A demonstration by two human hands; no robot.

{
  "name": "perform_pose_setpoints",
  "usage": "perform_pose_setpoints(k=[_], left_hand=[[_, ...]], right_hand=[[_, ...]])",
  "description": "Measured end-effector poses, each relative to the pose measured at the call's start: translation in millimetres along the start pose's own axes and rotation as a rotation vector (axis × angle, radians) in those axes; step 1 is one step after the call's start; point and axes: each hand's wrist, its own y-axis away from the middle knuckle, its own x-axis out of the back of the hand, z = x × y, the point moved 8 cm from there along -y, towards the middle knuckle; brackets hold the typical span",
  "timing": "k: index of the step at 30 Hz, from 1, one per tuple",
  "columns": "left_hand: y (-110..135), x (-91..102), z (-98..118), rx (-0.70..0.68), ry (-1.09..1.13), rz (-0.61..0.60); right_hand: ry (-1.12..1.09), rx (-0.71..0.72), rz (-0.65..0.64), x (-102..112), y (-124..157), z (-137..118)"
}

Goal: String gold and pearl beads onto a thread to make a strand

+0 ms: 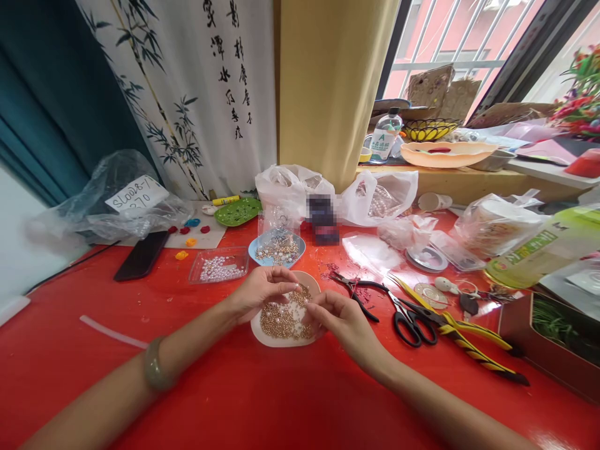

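Observation:
A pale shallow dish [259, 332] full of small gold and white beads sits on the red table, right in front of me. My left hand [260, 290] hovers over the dish's left side with its fingers curled into a pinch. My right hand [338, 319] is over the dish's right edge, fingertips pinched together near the left hand's. What either pinch holds is too small to make out. A green bangle [154, 367] circles my left wrist.
A blue dish of metal findings [276, 248] and a clear tray of pearls [219, 265] lie behind the bead dish. Scissors [409, 315], small pliers [354, 290] and yellow-handled pliers [462, 334] lie at the right. A black phone [141, 254] and plastic bags sit further back.

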Motion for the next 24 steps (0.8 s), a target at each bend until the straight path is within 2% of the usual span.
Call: perform_pose_setpoints(k=[15,20,24], left_hand=[[0,1.1,4,-0.054,-0.014,0.015],[1,-2.0,9,-0.137,-0.127,-0.029],[3,-8.5,10,-0.12,-0.223,-0.085]], right_hand=[[-0.009,-0.009,-0.006,-1,-2,3],[-0.004,-0.019,-0.014,0,-3,6],[0.002,0.003,-0.01,1,-3,5]])
